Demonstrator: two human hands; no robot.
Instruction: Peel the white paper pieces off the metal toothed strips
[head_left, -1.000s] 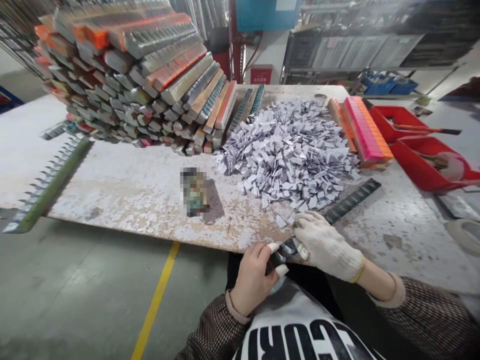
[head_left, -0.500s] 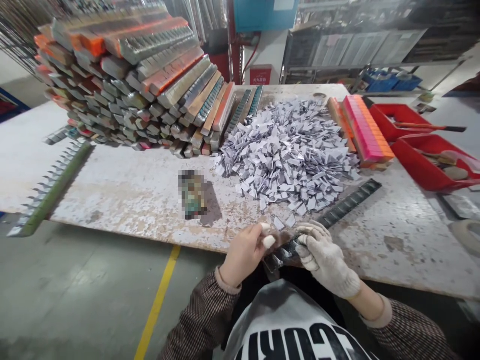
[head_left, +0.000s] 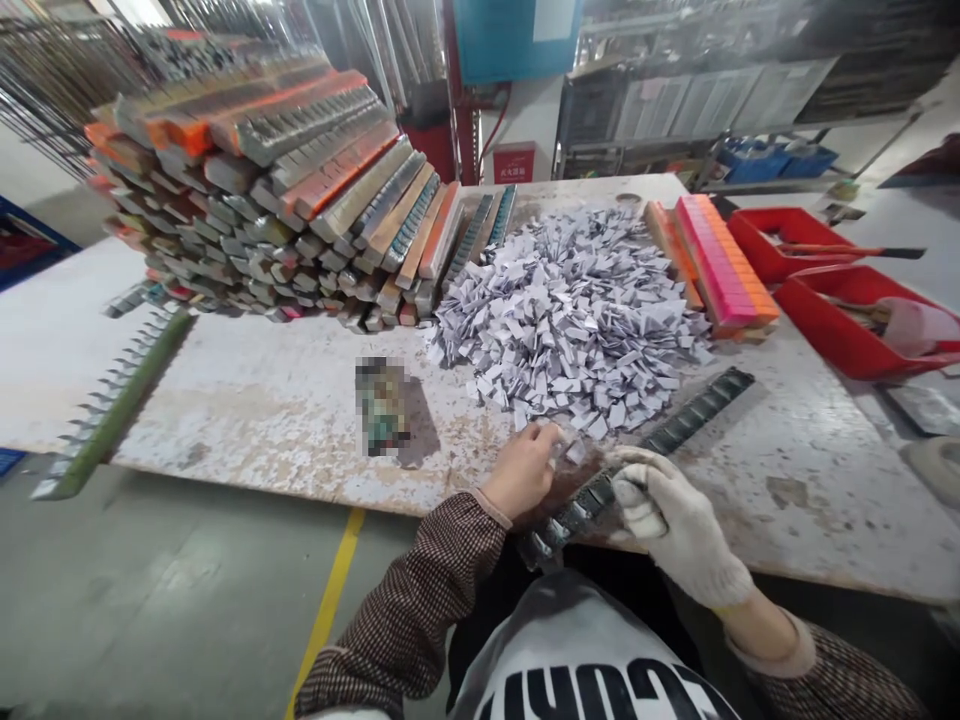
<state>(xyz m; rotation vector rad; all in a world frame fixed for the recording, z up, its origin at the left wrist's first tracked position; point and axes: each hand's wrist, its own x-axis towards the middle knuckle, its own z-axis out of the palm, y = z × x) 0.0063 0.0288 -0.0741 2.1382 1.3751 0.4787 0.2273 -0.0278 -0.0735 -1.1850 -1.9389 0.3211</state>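
At the front edge of a heap of small white angular pieces, my left hand has its fingers pinched together around a small white piece. White covers wrap its fingertips. My right hand, in a white knit glove, is closed with curled fingers against the side of a dark slotted bar. What lies inside those fingers is hidden. The bar slants over the table's front edge, and several pale pieces sit in the slots at its near end. Its far part lies on the table.
A tall stack of slotted bars stands at the back left. A green bar with blade-like teeth lies at the left edge. A pixelated object sits mid-table. Pink-orange blocks and red scoop-like trays are on the right.
My left hand has gone from the bar's near end up to the loose pieces by the heap. My right hand has shifted slightly right and down, its fingers curling.
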